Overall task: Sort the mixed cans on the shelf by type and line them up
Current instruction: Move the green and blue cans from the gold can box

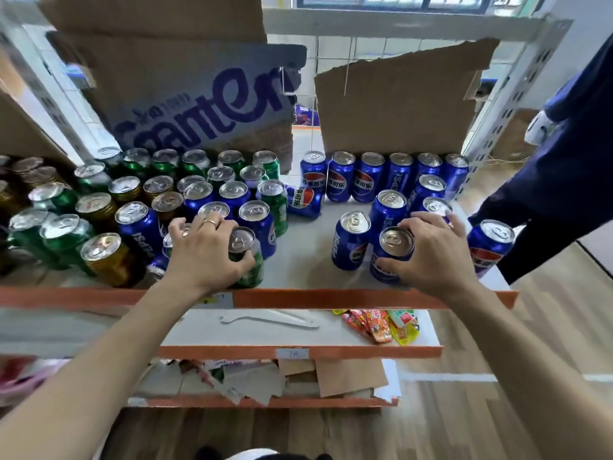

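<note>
The green can stands upright at the front of the top shelf, at the right edge of the mixed cluster. It is right against the left hand, on its thumb side. The left hand is curled, with the thumb hooked round the can's front. The fingers spread over the tops of the cans behind, and one finger wears a ring. Another can is mostly hidden under the palm.

Across a bare gap, the blue can stands upright in the right hand. The thumb crosses its front and the fingers wrap round its back.

Including the held one, six blue cans stand loose on this right side. One of them is at the shelf's right end. Behind them a back row of six blue cans lines the torn cardboard. One more blue can lies tipped over at that row's left end.

The mixed cluster holds green, gold and blue cans, too crowded and blurred to count.

The lower shelf carries snack packets and a white plastic piece. Another person in dark clothing stands at the right.
</note>
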Demonstrator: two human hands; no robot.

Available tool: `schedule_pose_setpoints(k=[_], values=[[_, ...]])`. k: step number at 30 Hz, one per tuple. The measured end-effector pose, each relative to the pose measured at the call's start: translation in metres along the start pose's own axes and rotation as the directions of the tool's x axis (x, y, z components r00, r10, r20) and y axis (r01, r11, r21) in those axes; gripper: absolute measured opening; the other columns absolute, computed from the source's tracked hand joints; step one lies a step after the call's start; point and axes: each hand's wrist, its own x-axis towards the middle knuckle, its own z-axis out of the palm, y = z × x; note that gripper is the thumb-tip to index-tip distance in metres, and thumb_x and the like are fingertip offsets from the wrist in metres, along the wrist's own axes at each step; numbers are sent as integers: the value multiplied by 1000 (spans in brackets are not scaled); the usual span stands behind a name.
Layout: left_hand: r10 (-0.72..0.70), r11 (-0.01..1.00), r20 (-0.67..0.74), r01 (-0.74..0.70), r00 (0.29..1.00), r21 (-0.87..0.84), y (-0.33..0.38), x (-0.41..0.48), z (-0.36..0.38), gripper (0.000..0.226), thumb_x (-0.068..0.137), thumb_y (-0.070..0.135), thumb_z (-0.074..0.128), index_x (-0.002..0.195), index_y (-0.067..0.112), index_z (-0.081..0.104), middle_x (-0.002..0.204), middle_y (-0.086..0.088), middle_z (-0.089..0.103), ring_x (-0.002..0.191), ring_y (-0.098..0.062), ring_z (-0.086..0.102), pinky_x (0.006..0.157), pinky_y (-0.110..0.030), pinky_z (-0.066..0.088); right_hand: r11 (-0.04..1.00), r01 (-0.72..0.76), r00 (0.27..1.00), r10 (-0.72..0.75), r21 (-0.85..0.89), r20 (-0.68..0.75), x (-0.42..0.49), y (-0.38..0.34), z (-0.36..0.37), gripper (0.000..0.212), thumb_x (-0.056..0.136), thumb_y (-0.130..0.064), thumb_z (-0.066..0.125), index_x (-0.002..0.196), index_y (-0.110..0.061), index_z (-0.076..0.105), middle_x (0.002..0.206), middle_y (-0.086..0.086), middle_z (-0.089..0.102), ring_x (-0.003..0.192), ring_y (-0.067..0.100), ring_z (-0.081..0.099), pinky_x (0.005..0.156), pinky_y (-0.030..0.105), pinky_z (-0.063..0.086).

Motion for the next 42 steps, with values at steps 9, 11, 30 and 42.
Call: schedule_pose_setpoints(k=[9, 11, 30, 42], values=[[9, 990, 84, -21, 996, 142, 5, 6, -10, 64, 88, 68, 48, 121, 15, 62, 124, -9, 59, 117, -27, 54, 94, -45, 34, 992, -103, 991, 108, -73, 78, -3, 14, 19, 74, 89, -59, 56, 148, -18, 39, 155, 0, 39, 149, 25, 16, 119, 51, 10], [-9, 992, 77, 0, 997, 123, 6, 4, -8, 63, 88, 66, 52, 124, 15, 61, 125, -8, 57, 116, -27, 54, 95, -44, 33, 995, -88, 994, 91, -56, 54, -7, 16, 26, 74, 90, -55, 57, 149, -15, 38, 152, 3, 44, 147, 25, 23, 119, 47, 16], [-41, 999, 60, 42, 997, -23, 0, -7, -2, 78, 79, 67, 45, 127, 9, 63, 113, -10, 60, 107, -31, 59, 104, -46, 31, 993, -96, 995, 94, -74, -37, -14, 13, 42, 77, 84, -55, 50, 146, -9, 41, 147, 9, 49, 144, 29, 29, 116, 41, 9], [-15, 999, 31, 16, 999, -41, -3, -7, 3, 83, 79, 73, 35, 126, 11, 64, 108, -7, 61, 104, -29, 60, 102, -47, 35, 992, -115, 993, 114, 44, 16, -10, 11, 28, 82, 83, -63, 47, 149, -15, 34, 156, 6, 37, 148, 25, 19, 120, 49, 6]])
